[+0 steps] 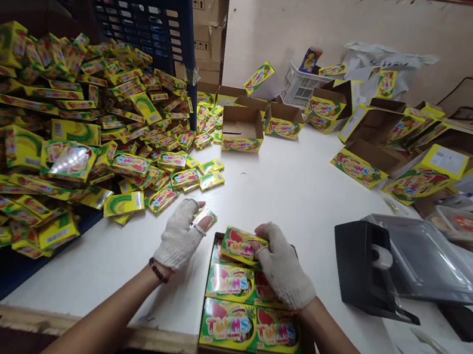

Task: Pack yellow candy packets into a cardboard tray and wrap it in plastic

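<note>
In the head view, my right hand (283, 264), in a white fingerless glove, grips a small yellow-green candy box (241, 245) marked TWINS. That box is tilted over the far end of a cardboard carton (308, 349). Inside the carton, more TWINS boxes (232, 324) lie flat in rows, printed faces up; my right hand hides some of them. To the left of the carton, my left hand (181, 237), gloved the same way, is closed around another candy box (205, 218), of which one end shows past the fingers.
At left, a blue plastic crate (190, 42) lies tipped with a heap of candy boxes (71, 161) spilling onto the white table (281, 178). Open display cartons (244, 130) stand at the back. A black tape dispenser (360, 267) and a clear plastic tray (426, 260) are at right.
</note>
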{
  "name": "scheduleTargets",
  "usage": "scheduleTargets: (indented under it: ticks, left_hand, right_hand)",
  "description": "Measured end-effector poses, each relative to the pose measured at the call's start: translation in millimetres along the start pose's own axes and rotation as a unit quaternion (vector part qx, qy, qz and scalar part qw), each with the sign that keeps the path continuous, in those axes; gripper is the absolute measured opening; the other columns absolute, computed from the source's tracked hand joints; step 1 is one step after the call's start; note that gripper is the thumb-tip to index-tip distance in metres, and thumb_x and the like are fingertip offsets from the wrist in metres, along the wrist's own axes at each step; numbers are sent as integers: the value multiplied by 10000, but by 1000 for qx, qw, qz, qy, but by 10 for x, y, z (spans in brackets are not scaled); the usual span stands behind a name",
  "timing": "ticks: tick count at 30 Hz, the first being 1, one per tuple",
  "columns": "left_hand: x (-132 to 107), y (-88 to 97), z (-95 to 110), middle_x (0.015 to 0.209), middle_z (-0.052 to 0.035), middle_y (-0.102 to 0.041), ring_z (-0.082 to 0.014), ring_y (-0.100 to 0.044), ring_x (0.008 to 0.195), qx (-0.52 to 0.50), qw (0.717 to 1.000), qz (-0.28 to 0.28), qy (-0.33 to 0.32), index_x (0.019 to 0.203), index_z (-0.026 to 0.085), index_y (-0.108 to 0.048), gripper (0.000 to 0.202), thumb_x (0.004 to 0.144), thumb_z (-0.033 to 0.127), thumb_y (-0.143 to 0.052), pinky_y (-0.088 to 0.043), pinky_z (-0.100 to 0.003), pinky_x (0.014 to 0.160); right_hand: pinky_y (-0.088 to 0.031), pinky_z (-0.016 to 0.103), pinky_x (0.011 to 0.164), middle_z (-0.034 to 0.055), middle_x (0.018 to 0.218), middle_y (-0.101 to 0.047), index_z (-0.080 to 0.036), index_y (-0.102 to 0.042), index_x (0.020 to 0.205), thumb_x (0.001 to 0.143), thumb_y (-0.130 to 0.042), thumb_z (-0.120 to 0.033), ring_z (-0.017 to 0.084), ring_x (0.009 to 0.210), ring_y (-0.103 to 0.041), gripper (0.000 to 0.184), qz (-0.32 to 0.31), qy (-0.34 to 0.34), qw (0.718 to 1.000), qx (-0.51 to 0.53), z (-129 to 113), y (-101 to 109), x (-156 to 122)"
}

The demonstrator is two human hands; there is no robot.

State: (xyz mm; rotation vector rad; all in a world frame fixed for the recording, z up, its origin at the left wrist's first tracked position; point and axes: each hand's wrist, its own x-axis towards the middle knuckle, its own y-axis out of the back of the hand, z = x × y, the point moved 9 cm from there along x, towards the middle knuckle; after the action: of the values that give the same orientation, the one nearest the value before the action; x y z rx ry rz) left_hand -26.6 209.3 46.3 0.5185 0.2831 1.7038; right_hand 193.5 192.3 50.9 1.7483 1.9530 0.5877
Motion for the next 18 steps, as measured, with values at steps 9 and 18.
scheduleTargets:
  ticks: [9, 18]
  left_hand:
    - [-169, 81, -707, 1131, -106, -629, -255, -609, 1061, 158, 986, -38, 31, 1190, 166, -552, 464, 780, 374, -609, -506, -406, 939]
    - [-592, 206, 39, 1311, -122, -586, -264, -577, 1198, -21, 997, 46, -62, 1324, 193, -487, 600, 801, 433, -655, -463, -443, 1051]
  right_hand:
    - [-460, 335, 788, 105, 991, -619, -189, -704, 780, 872, -580, -199, 232, 914, -560, 155, -11, 120, 950, -287, -282, -309, 0]
    - [-492, 352, 881, 75, 1029, -683, -187, -669, 1042, 871, -554, -186, 222, 970, -612, 206, -52, 108, 989, -87, -360, -296, -192]
